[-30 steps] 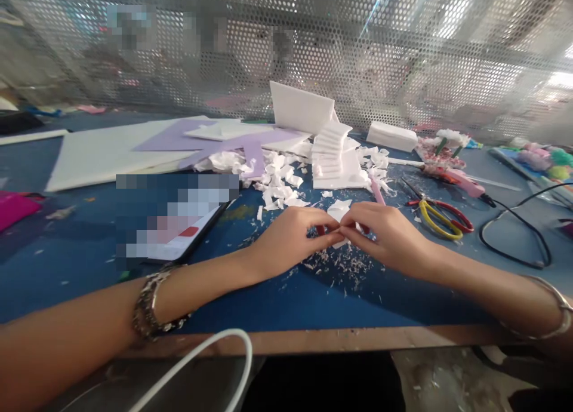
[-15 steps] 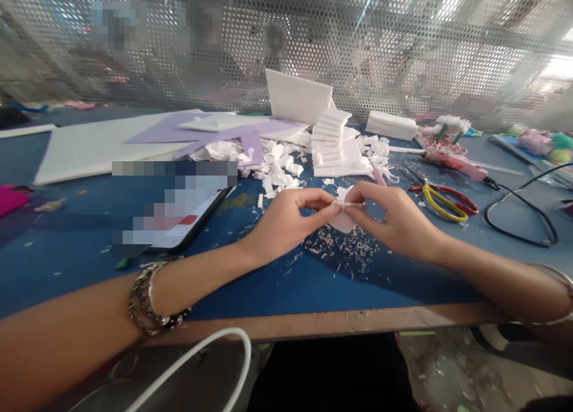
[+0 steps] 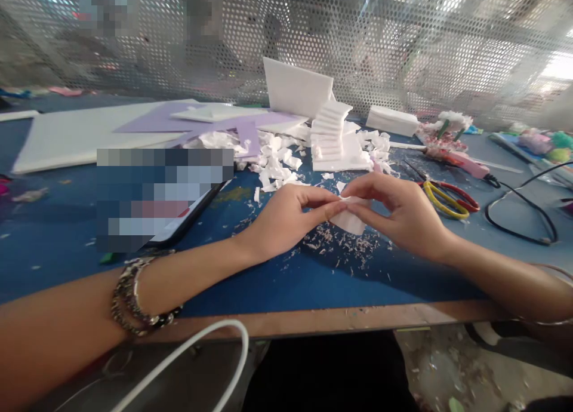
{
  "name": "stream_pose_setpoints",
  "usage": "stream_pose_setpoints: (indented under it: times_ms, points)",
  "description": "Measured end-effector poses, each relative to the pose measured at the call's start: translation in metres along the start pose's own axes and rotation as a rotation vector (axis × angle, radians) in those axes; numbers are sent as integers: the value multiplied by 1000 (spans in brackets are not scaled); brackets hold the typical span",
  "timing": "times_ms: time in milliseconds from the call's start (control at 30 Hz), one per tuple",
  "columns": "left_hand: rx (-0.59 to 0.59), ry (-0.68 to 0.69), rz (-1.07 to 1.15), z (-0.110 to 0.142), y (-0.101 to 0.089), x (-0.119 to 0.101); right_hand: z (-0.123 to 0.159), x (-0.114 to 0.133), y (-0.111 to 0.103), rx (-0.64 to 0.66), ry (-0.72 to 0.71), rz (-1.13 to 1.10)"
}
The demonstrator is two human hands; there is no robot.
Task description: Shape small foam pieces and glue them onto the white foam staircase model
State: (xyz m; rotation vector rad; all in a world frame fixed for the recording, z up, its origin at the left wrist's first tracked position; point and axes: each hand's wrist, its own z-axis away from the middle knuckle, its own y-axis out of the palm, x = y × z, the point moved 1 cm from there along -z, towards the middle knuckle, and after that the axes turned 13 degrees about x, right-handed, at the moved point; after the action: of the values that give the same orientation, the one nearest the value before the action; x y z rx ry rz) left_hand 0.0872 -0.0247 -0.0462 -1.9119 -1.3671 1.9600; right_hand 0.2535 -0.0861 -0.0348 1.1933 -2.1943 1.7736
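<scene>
White sheets [image 3: 85, 131] spread across the upper left of the frame, with a lilac sheet [image 3: 156, 118] lying over part of them. Below them, the phone [image 3: 172, 226] lies slanted on the blue table [image 3: 215, 286], its screen mostly blurred out. The forearm wearing a dark beaded bracelet [image 3: 129, 298] crosses the brown front edge [image 3: 313, 323] at lower left; a white cable [image 3: 179, 352] loops beside that edge.

Near the centre, the left hand [image 3: 289, 221] is narrow, thumb and fingers pinching a thin white piece [image 3: 350, 221]. This piece hangs just right of the centre, its lower part drooping above pale crumbs [image 3: 344, 248]. Behind are curled white scraps [image 3: 277, 161], an upright white board [image 3: 298, 89] and a fanned white stack [image 3: 329, 128]; they limit the room at the back. Toward the front edge, a band of blue surface gives both hands room.

The right hand [image 3: 403, 215] also pinches the piece, fingertips close to the left's. Scissors [image 3: 447, 202] with yellow and red handles lie just beside its outer side. Farther right, a pink tool [image 3: 470, 166] trails a black cord [image 3: 514, 233] toward the right edge of the frame.
</scene>
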Motion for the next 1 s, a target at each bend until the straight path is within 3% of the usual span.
stream_pose_setpoints:
  times_ms: [433,633,833,1000]
  points:
    - [-46,40,3,1,-3,-5,1,-2,0,9,80,-5]
    - [-35,18,134,0,-4,-5,2,-1,-1,23,73,-77]
    - [-26,42,246,-2,-1,-2,3,0,1,-67,-5,-216]
    - [-10,26,260,-1,0,-2,5,3,0,-53,-80,-45]
